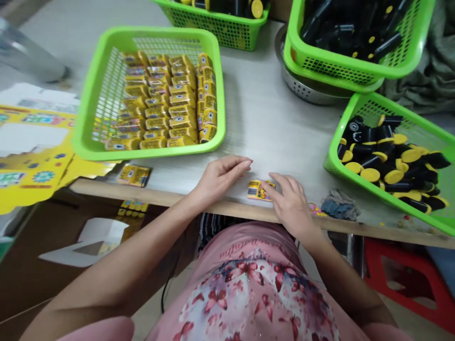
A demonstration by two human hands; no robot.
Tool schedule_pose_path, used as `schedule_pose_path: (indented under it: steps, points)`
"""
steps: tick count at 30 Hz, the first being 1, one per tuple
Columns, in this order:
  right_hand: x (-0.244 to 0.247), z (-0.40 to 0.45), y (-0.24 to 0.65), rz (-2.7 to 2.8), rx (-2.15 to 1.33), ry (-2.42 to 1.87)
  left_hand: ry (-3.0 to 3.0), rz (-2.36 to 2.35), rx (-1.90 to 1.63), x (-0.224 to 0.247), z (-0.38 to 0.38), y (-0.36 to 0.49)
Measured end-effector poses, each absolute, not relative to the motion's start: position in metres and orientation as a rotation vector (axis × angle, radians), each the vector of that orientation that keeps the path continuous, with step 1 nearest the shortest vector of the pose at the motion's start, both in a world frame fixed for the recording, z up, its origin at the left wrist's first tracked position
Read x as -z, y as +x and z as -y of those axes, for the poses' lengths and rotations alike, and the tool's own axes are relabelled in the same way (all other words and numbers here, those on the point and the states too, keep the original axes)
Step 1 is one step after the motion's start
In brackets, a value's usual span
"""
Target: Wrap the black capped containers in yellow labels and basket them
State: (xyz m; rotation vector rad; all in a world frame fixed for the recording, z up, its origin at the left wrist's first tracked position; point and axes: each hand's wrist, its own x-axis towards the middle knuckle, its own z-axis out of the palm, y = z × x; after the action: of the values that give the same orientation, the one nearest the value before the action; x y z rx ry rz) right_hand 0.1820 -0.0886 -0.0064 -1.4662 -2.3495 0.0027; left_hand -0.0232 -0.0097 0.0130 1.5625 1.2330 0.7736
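My left hand (224,176) hovers above the table's front edge, its thumb and fingers pressed together. Whatever is between them, if anything, is too small to make out. My right hand (292,201) lies to its right with the fingers stretched and apart. Its index finger touches a small stack of yellow printed labels (254,190) lying flat on the table. Another yellow label stack (133,175) sits farther left by the edge. Behind it, a green basket (149,154) holds rows of small yellow wrapped pieces (156,111).
On the right, a green basket (332,154) holds black pieces with yellow ends (393,156). Another green basket (341,71) rests on a metal colander (309,91). A crumpled grey cloth (340,205) lies by the wooden edge. Yellow printed sheets (53,156) are at left.
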Motion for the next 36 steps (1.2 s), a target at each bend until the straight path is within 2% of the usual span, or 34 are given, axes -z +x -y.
schedule_pose_path:
  steps: [9, 17, 20, 24, 28, 30, 33, 36]
  points:
    - [0.007, 0.09, 0.175, 2.159, -0.024, -1.443, 1.935, -1.127, -0.822, -0.011, 0.04, -0.025]
    - [0.004, 0.067, 0.175, 1.479, -0.673, -1.463, 1.124, -1.066, -0.66, -0.025, 0.016, 0.009]
    - [0.005, 0.064, 0.175, 1.353, -0.768, -1.442, 0.935, -1.059, -0.633, -0.028, 0.013, 0.018]
    - [-0.01, 0.071, 0.189, 1.439, -0.536, -1.476, 0.761, -1.037, -0.574, -0.028, 0.011, 0.024]
    - [-0.036, 0.092, 0.246, 1.456, 0.302, -1.622, 0.706, -1.053, -0.637, -0.03, 0.005, 0.026]
    - [-0.043, 0.101, 0.285, 1.332, 0.586, -1.857, 0.734, -1.047, -0.681, -0.03, 0.004, 0.028]
    - [-0.042, 0.107, 0.334, 1.342, 0.599, -2.106, 0.777, -1.002, -0.672, -0.025, 0.008, 0.03]
    - [-0.038, 0.102, 0.356, 1.386, 0.656, -2.116, 0.815, -0.946, -0.655, -0.019, 0.014, 0.025]
